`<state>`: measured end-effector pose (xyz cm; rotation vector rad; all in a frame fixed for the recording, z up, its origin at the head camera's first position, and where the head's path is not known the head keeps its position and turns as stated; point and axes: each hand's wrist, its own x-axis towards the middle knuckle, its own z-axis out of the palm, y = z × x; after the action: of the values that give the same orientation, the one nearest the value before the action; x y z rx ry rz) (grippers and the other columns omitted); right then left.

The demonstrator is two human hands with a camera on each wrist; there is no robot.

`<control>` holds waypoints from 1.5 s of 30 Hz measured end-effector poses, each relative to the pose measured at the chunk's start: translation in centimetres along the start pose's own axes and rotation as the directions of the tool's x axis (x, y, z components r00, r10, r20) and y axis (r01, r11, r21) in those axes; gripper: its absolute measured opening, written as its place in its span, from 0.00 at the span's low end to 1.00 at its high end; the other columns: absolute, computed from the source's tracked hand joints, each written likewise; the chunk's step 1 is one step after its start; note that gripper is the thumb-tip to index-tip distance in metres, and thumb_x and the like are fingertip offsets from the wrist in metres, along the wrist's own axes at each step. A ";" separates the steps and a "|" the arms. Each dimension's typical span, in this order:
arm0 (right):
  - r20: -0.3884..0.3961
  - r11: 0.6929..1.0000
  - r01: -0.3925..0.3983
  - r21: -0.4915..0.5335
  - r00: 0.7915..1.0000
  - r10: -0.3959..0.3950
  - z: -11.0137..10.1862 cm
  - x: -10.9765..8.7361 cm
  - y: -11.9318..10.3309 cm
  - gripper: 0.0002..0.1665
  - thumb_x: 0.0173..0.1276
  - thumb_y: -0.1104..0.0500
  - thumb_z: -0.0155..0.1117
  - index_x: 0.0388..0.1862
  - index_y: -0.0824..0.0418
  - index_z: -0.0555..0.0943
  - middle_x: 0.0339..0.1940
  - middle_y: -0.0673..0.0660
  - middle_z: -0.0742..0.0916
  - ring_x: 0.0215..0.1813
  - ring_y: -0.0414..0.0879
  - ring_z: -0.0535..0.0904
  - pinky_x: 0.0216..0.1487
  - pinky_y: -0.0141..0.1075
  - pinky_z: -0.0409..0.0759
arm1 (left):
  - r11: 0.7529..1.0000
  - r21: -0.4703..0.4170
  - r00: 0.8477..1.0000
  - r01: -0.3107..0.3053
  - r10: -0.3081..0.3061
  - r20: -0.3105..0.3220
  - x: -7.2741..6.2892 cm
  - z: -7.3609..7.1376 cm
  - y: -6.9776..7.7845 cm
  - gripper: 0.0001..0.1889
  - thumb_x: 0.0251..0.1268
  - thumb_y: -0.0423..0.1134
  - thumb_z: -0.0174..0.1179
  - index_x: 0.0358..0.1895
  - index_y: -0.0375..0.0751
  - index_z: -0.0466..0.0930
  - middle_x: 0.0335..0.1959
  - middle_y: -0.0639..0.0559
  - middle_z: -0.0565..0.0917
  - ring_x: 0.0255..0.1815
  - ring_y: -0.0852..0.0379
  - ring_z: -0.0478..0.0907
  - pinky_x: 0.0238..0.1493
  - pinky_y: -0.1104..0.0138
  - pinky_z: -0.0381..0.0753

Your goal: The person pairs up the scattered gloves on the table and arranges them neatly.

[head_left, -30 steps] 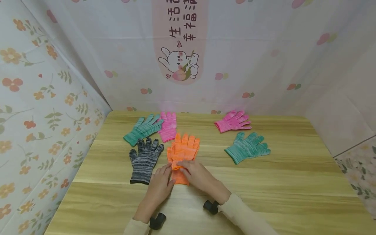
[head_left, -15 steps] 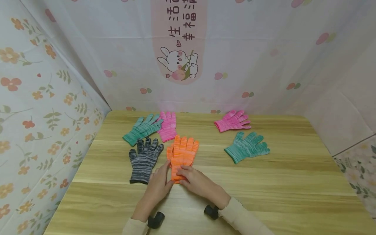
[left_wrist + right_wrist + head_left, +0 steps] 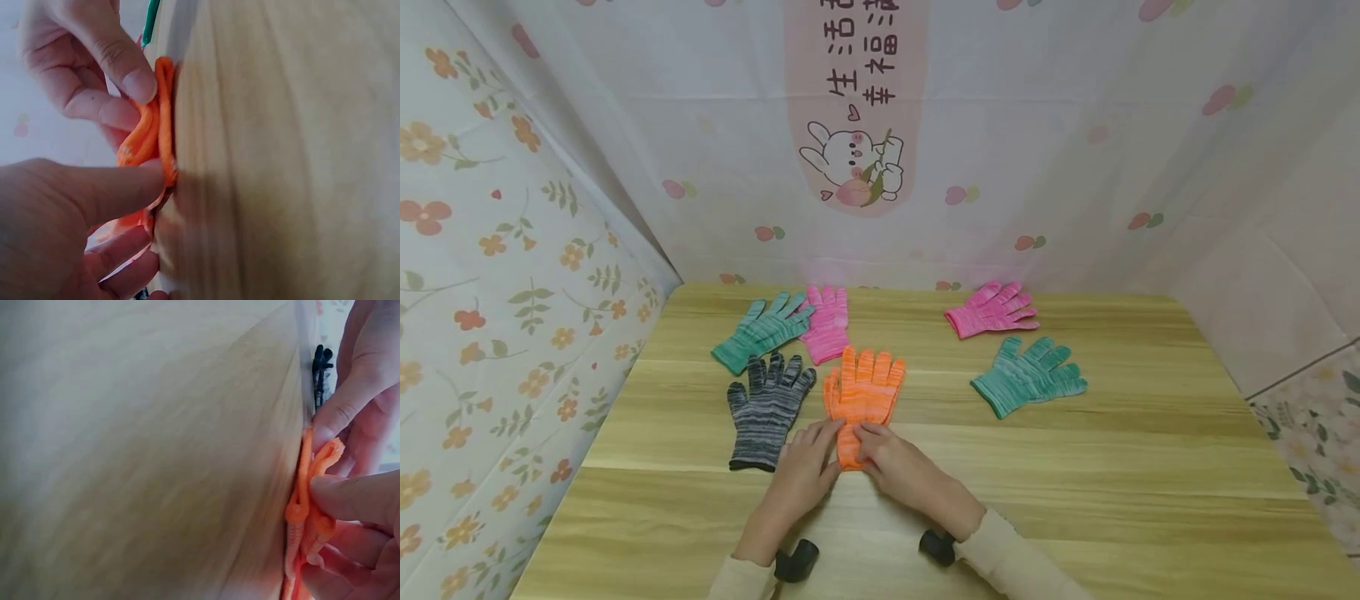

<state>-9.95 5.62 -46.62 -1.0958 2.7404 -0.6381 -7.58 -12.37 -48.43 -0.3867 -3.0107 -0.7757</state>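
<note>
Two orange knit gloves (image 3: 871, 392) lie one over the other at the middle of the table, fingers pointing away and cuffs nearest me. My left hand (image 3: 806, 469) pinches the cuffs at their left side, its thumb at the open edge in the left wrist view. From the right, my right hand (image 3: 904, 468) pinches the upper cuff between thumb and fingers. The stacked cuff edges (image 3: 303, 497) show close up in the right wrist view. Just left of my left hand lies a black-and-grey striped glove (image 3: 767, 417).
Behind the striped glove, a green glove (image 3: 756, 333) overlaps a pink glove (image 3: 827, 329). Another pink glove (image 3: 991, 311) and a second green glove (image 3: 1026, 379) lie at the back right. Patterned cloth (image 3: 737, 167) hangs behind the wooden table (image 3: 1112, 483).
The upper orange glove's cuff, folded back before, now lies down flat over the lower cuff. My right hand came toward me with it, then shifted slightly; my left hand stayed by the cuffs.
</note>
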 end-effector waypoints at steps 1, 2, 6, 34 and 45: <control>-0.001 1.000 -0.009 -0.005 1.000 0.009 0.1 0.0 -0.1 0.06 0.66 0.62 0.59 0.33 0.60 0.83 0.62 0.62 0.77 0.67 0.53 0.69 0.61 0.41 0.73 | 1.000 0.000 1.000 -0.004 0.004 0.002 0.0 0.0 0.0 0.29 0.56 0.37 0.62 0.64 0.45 0.67 0.60 0.43 0.72 0.54 0.44 0.70 0.43 0.55 0.70; -0.003 1.000 -0.019 -0.013 1.000 0.019 0.1 0.0 -0.1 0.06 0.66 0.62 0.59 0.32 0.60 0.83 0.62 0.61 0.77 0.67 0.53 0.69 0.61 0.41 0.74 | 1.000 0.000 1.000 -0.008 0.008 0.005 0.0 0.0 -0.1 0.29 0.57 0.38 0.62 0.64 0.45 0.67 0.60 0.42 0.72 0.54 0.44 0.70 0.44 0.54 0.70; -0.018 0.998 -0.053 -0.019 0.998 0.052 0.2 -0.1 -0.5 0.06 0.64 0.63 0.60 0.32 0.60 0.84 0.60 0.62 0.79 0.65 0.53 0.70 0.59 0.41 0.75 | 1.000 -0.002 1.000 -0.022 0.022 0.009 0.1 -0.1 -0.1 0.30 0.56 0.38 0.63 0.64 0.43 0.67 0.61 0.41 0.71 0.55 0.43 0.69 0.46 0.52 0.71; -0.156 1.000 -0.026 0.004 0.987 0.026 0.7 -0.4 -0.2 0.06 0.62 0.63 0.63 0.25 0.58 0.82 0.58 0.60 0.78 0.62 0.52 0.70 0.58 0.40 0.75 | 0.967 -0.229 0.981 0.110 -0.069 0.179 3.4 -2.1 -0.8 0.23 0.63 0.36 0.57 0.62 0.35 0.70 0.58 0.38 0.70 0.62 0.40 0.65 0.60 0.46 0.67; -0.101 0.997 -0.052 0.058 0.993 0.058 0.4 -0.3 0.1 0.06 0.63 0.61 0.61 0.27 0.59 0.82 0.58 0.60 0.78 0.62 0.51 0.71 0.60 0.41 0.74 | 0.982 -0.159 0.984 0.106 -0.081 0.156 3.4 -1.9 -0.2 0.18 0.63 0.37 0.58 0.56 0.35 0.74 0.57 0.39 0.70 0.61 0.41 0.66 0.59 0.48 0.69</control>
<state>-9.66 5.77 -47.09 -0.9981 2.8092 -0.7789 -10.99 -12.67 -46.67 -0.3211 -3.1314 -1.0578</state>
